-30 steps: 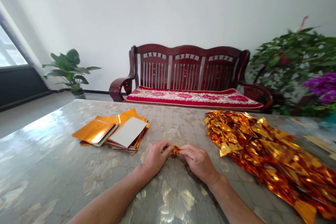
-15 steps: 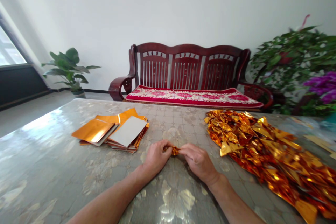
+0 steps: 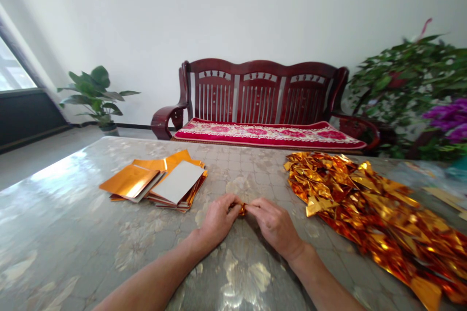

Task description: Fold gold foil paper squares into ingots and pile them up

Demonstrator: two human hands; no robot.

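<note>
Glossy worktop (image 3: pixel 73 233) with a pale marbled, tiled pattern, reflecting window light at the left; behind it a plain white wall, a dark red wooden bench (image 3: pixel 260 92) with slatted back and a red patterned cushion (image 3: pixel 268 134); a broad-leaved potted plant (image 3: pixel 95 93) on the floor at far left, leafy plants with purple flowers (image 3: pixel 447 119) at far right.

On the worktop at left, a fanned stack of flat square foil sheets (image 3: pixel 160 182), shiny orange-gold on one face, matte white on the other; at right, a wide heap of folded foil pieces (image 3: pixel 368 206), crinkled, angular, mirror-bright gold.

Near the front middle, a small folded gold foil piece (image 3: pixel 242 209), pinched from both sides just above the worktop; left hand (image 3: pixel 218 220) closed on its left end with fingertips curled in; right hand (image 3: pixel 274 225) closed on its right end; mostly hidden by fingers, so long axis apparently left to right between the hands, exact shape impossible to tell.
</note>
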